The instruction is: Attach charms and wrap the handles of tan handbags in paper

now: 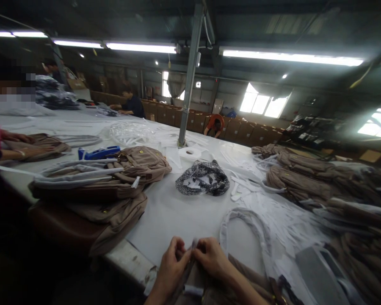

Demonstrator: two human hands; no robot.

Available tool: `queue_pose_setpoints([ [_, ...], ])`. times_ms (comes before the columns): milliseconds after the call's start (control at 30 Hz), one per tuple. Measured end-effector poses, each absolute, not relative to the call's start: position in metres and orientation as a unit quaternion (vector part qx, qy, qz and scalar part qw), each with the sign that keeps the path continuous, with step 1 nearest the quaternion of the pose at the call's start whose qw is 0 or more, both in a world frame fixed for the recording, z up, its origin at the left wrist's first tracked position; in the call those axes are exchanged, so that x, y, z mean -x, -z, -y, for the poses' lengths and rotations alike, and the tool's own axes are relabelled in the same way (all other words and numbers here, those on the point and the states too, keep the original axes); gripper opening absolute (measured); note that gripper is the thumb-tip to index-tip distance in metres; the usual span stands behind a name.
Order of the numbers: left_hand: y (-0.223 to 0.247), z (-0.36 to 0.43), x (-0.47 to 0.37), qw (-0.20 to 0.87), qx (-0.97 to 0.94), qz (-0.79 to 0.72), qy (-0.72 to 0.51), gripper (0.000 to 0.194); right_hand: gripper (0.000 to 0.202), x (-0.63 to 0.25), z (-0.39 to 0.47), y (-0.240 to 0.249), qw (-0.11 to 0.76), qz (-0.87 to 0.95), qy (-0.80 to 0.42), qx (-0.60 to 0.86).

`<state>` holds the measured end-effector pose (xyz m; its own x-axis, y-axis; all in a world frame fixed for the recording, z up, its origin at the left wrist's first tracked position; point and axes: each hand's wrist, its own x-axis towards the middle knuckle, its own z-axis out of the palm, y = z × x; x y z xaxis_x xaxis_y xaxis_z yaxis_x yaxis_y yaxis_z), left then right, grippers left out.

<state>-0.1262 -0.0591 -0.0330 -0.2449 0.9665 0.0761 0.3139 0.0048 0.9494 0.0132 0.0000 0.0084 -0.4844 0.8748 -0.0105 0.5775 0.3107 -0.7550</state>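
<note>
At the table's near edge, my left hand (175, 259) and my right hand (208, 254) meet, fingers pinched together on the edge of a taupe bag (216, 292). A small pale piece sticks up between the fingertips; its details are too small to tell. The bag lies below both hands, partly hidden by them. Its handle (246, 212), wrapped in white material, loops up onto the table to the right of my right hand.
Stacked taupe bags (123, 186) and a blue tape dispenser (99, 152) lie left. Ahead is a black-and-white speckled bundle (203, 178). White strips, a grey box (320, 275) and more bags (305, 182) lie right. A person's hands (28, 148) rest on a bag far left.
</note>
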Motion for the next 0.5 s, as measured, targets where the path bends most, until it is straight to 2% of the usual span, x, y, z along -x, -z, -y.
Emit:
queue_pose_setpoints([
  [233, 0.030, 0.062, 0.125, 0.326, -0.576, -0.573, -0.483, 0.020, 0.018, -0.018, 0.002, -0.010, 0.211, 0.801, -0.363, 0.427],
  [500, 0.022, 0.063, 0.130, 0.337, -0.627, -0.514, -0.479, 0.016, 0.018, -0.021, -0.005, -0.024, 0.184, 0.868, -0.293, 0.357],
])
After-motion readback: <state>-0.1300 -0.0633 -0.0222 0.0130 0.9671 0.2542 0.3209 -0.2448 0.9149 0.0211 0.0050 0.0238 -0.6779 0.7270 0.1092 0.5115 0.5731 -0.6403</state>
